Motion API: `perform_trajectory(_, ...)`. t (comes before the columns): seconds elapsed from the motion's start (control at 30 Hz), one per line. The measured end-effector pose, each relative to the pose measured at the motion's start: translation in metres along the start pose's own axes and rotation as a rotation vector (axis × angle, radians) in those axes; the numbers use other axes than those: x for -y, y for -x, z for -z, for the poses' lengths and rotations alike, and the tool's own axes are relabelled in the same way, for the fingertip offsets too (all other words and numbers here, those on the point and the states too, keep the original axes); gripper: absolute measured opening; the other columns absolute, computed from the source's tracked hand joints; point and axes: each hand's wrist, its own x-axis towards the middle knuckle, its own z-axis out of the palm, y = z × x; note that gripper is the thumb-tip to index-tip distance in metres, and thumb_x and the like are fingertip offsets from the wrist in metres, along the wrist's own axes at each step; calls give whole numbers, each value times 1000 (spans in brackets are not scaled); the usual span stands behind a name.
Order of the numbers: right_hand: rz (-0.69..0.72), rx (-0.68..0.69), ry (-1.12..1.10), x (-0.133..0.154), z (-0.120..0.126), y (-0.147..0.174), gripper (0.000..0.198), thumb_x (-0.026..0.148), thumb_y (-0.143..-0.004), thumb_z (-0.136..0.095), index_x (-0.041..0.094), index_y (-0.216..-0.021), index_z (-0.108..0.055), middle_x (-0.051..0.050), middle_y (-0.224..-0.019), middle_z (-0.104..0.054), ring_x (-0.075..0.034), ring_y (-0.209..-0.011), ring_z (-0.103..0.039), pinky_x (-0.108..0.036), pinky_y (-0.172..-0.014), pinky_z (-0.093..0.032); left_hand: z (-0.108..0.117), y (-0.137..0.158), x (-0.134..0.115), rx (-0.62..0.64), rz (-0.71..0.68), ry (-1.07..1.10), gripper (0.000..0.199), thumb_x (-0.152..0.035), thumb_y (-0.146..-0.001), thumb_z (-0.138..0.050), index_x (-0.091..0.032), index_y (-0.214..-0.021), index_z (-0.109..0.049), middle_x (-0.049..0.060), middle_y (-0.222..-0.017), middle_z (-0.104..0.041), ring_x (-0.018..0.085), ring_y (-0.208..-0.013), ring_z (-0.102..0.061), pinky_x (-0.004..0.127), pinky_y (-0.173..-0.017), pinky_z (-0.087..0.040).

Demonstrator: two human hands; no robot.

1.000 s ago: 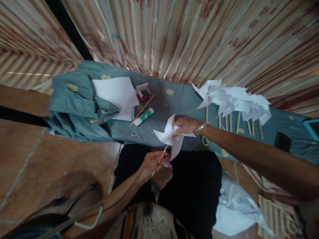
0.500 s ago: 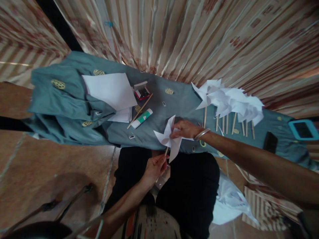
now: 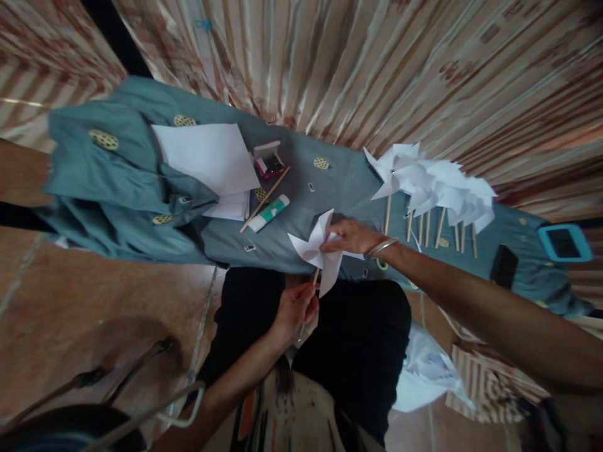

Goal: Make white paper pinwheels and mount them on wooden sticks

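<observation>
A white paper pinwheel (image 3: pixel 311 254) on a thin wooden stick (image 3: pixel 316 276) is held over my lap, at the near edge of the cloth. My left hand (image 3: pixel 296 309) is closed around the stick below the blades. With its fingertips, my right hand (image 3: pixel 351 237) pinches the middle of the pinwheel; a bangle circles that wrist. What sits under those fingertips is hidden. To the right, a row of several finished-looking pinwheels (image 3: pixel 393 171) lies overlapping, sticks pointing toward me.
A grey-green cloth (image 3: pixel 301 213) covers the narrow table. On it lie white paper sheets (image 3: pixel 205 154), a small open box (image 3: pixel 270 164), a loose stick (image 3: pixel 277 183), a glue stick (image 3: pixel 268 213), a dark phone (image 3: pixel 504 266) and a blue-framed device (image 3: pixel 564 243). A white bag (image 3: pixel 426 370) rests on the floor.
The camera view has shifted slightly. Both hands keep their hold on the pinwheel and its stick, with only a small movement of the fingers.
</observation>
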Motion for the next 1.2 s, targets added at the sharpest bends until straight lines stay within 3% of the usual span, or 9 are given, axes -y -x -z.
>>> perform_trajectory(0.17,24,-1,98,3,5,4,24,38,-79,-70,17,-88,-76,-5,-83,-73,-20,-78,-65,-26,-69,-44,2,3,-2,51,-48,-12,50,-54,-59,-78,-11,-81,-65,-4,-49,-52,3,-35,-32,21,-39,-12)
perform_trajectory(0.3,33,-12,53,3,7,8,26,39,-78,-69,17,-91,-76,-6,-86,-74,-20,-79,-66,-27,-68,-45,2,3,-3,97,-85,-25,52,-54,-58,-79,-10,-82,-65,-4,-50,-53,3,-35,-32,21,-39,-12)
perform_trajectory(0.6,69,-6,-98,-12,6,5,32,48,-72,-70,16,-78,-72,-1,-72,-66,-15,-69,-57,-25,-62,-40,-1,8,-10,95,-74,-21,55,-52,-55,-82,-10,-86,-65,-5,-50,-52,2,-36,-31,21,-40,-10)
perform_trajectory(0.83,67,-1,-265,-20,6,10,58,75,-68,-58,17,-65,-62,5,-57,-47,-10,-55,-40,-25,-54,-28,-4,14,-19,94,-80,-32,52,-52,-58,-81,-11,-85,-66,-5,-51,-52,1,-36,-29,21,-40,-9)
perform_trajectory(1.07,25,-49,-552,-26,4,16,62,78,-62,-62,16,-68,-63,6,-54,-49,-8,-49,-37,-24,-49,-23,-7,14,-25,81,-97,-40,57,-53,-57,-81,-9,-90,-65,-6,-51,-53,0,-35,-29,20,-40,-9)
perform_trajectory(1.2,26,-141,-693,-29,-2,18,62,77,-60,-65,16,-71,-65,5,-55,-52,-8,-49,-38,-24,-47,-24,-8,16,-30,87,-119,-44,57,-53,-58,-81,-9,-91,-64,-6,-52,-53,0,-35,-29,20,-40,-9)
